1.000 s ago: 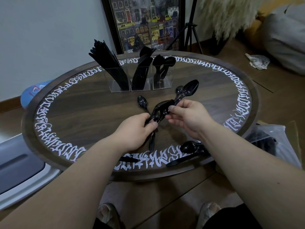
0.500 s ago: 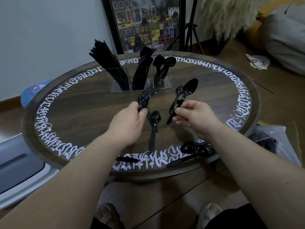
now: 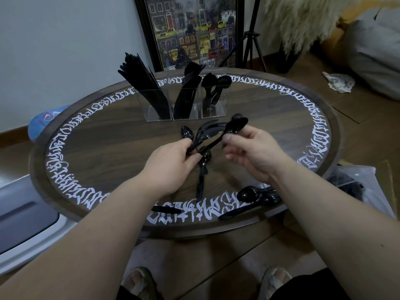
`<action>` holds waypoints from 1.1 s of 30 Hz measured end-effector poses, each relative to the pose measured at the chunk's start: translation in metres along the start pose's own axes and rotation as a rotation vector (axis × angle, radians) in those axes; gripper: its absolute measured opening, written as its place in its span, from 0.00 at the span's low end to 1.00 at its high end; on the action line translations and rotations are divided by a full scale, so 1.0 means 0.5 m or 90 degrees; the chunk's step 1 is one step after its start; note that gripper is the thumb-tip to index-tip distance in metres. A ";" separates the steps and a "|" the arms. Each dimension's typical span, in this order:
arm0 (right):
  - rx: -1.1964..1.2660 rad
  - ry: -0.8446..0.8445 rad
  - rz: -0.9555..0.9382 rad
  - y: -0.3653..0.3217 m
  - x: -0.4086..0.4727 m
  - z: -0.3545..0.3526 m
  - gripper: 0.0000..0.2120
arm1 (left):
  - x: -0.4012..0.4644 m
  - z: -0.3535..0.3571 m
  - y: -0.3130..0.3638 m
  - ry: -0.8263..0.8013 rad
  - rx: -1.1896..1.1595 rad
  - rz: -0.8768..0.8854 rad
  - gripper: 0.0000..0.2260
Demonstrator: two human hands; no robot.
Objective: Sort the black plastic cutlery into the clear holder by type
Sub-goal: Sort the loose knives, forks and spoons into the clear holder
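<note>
A clear three-part holder stands at the back of the round table: knives in the left part, forks in the middle, spoons in the right. My left hand grips the handles of black forks that fan up toward the holder. My right hand pinches a black spoon by its neck; the spoon's handle crosses down to my left fingers. Loose spoons lie on the table: one beside my left hand, one under my hands, and a few by the near edge.
The dark wooden table has a white lettered rim. A single black knife lies at the near edge. A framed picture and a tripod stand behind. A plastic bag lies on the floor at the right.
My hands have come back together over the table's middle. The right hand has brought its spoon across to the forks in the left hand, so the pieces now cross.
</note>
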State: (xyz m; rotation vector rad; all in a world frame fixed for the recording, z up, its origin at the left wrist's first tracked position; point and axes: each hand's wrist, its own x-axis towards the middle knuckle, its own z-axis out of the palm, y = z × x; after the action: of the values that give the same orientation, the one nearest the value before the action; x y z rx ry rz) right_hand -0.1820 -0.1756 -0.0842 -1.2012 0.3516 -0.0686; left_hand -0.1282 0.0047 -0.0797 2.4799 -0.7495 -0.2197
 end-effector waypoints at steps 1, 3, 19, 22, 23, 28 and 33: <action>0.012 0.024 -0.032 -0.006 0.003 -0.010 0.06 | -0.001 -0.002 -0.002 -0.003 0.007 -0.003 0.08; -0.029 0.059 -0.087 -0.015 0.004 -0.026 0.07 | -0.003 -0.002 -0.007 -0.016 0.025 -0.003 0.07; -0.572 0.079 -0.358 0.014 0.004 0.011 0.13 | -0.001 0.005 -0.013 -0.113 0.078 -0.033 0.14; -0.626 0.049 -0.397 0.020 0.005 0.013 0.10 | 0.000 0.004 -0.017 -0.123 0.049 -0.031 0.14; -0.635 0.047 -0.400 0.022 0.007 0.013 0.09 | 0.000 0.004 -0.019 -0.129 0.035 -0.030 0.14; -0.628 0.048 -0.389 0.021 0.011 0.010 0.06 | -0.002 0.008 -0.027 -0.114 -0.050 -0.028 0.09; -0.611 0.073 -0.331 0.028 0.016 0.006 0.08 | 0.001 0.014 -0.034 -0.048 -0.076 -0.016 0.13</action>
State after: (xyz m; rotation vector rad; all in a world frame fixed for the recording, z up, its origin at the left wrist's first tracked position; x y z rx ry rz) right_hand -0.1754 -0.1694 -0.0981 -2.2272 0.1515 -0.4592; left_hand -0.1217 0.0133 -0.0948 2.3801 -0.7148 -0.3578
